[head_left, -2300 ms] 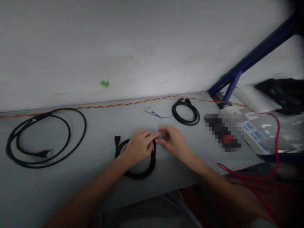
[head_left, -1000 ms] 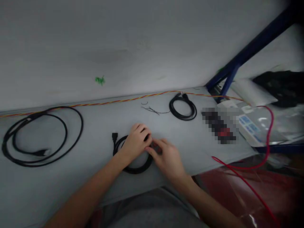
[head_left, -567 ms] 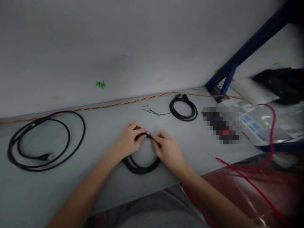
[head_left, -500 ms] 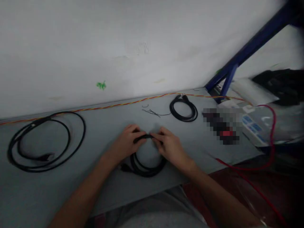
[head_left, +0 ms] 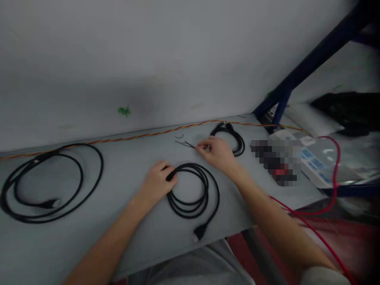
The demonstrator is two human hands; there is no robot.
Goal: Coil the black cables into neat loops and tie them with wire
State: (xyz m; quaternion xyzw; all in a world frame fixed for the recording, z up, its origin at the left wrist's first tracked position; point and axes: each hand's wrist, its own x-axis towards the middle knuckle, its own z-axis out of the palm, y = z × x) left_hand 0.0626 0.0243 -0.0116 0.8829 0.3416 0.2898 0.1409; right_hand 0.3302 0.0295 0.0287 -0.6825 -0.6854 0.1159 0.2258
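Observation:
A coiled black cable (head_left: 204, 194) lies on the grey table, its connector (head_left: 200, 231) near the front edge. My left hand (head_left: 160, 178) is closed on the left side of this coil. Behind the coil, my right hand (head_left: 215, 152) has thumb and forefinger pinched at the end of some thin black ties (head_left: 186, 143). A second, smaller black coil (head_left: 240, 140) sits partly hidden behind my right hand. At the far left rests a larger, looser black cable (head_left: 102, 166) with its connector inside the loop.
A red and yellow twisted wire (head_left: 142, 135) runs along the wall. At the right are a pixelated dark and red object (head_left: 274, 162), a blue metal frame (head_left: 297, 75), plastic packaging (head_left: 317, 166) and a red cable (head_left: 335, 170).
My right hand has left the middle coil and moved back to the thin ties. The coil has turned, its connector now at the front right. My left hand still holds it.

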